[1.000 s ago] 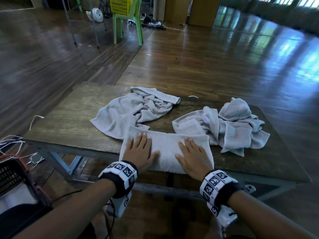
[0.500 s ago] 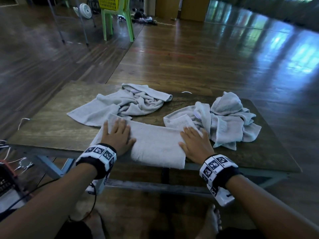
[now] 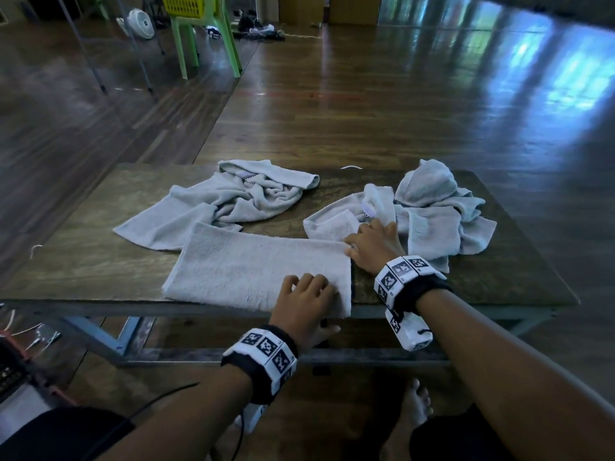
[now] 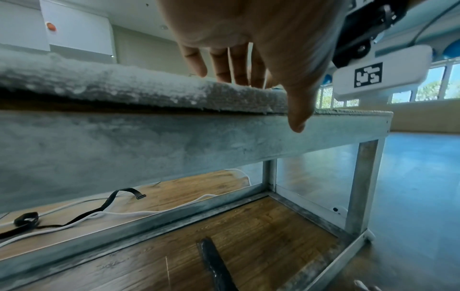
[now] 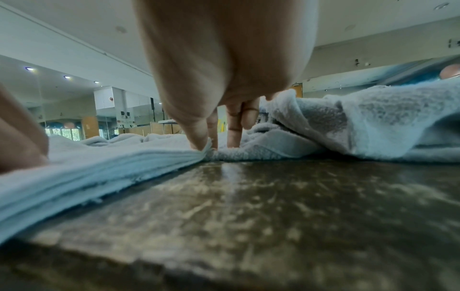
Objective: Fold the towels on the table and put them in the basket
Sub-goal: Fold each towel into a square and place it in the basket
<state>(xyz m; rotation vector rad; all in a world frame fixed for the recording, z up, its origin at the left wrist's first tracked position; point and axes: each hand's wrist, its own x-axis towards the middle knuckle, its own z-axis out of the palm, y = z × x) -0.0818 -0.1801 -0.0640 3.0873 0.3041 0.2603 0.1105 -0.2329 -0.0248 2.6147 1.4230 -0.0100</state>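
Note:
A grey towel folded into a long strip point(image 3: 256, 271) lies flat along the front edge of the wooden table point(image 3: 83, 261). My left hand point(image 3: 307, 296) is at its near right corner. The fingertips point(image 4: 239, 78) press on top of the folded towel point(image 4: 112, 88), and the thumb hangs down past the table's edge. My right hand point(image 3: 371, 242) is at the far right corner, where thumb and forefinger point(image 5: 199, 141) pinch the folded towel point(image 5: 99, 167). A crumpled towel point(image 3: 233, 201) lies behind the strip, and a heap of towels point(image 3: 442, 214) sits at the right.
A dark crate with a red rim point(image 3: 13, 371) stands on the floor at the lower left, among cables point(image 3: 30, 331). A green chair point(image 3: 203, 38) with a yellow basket point(image 3: 189, 5) stands far back. My bare foot point(image 3: 414, 410) is under the table's front.
My left hand slid from the strip's left end to its near right corner. My right hand moved to the far right corner and pinched it. The strip now lies smoothed out.

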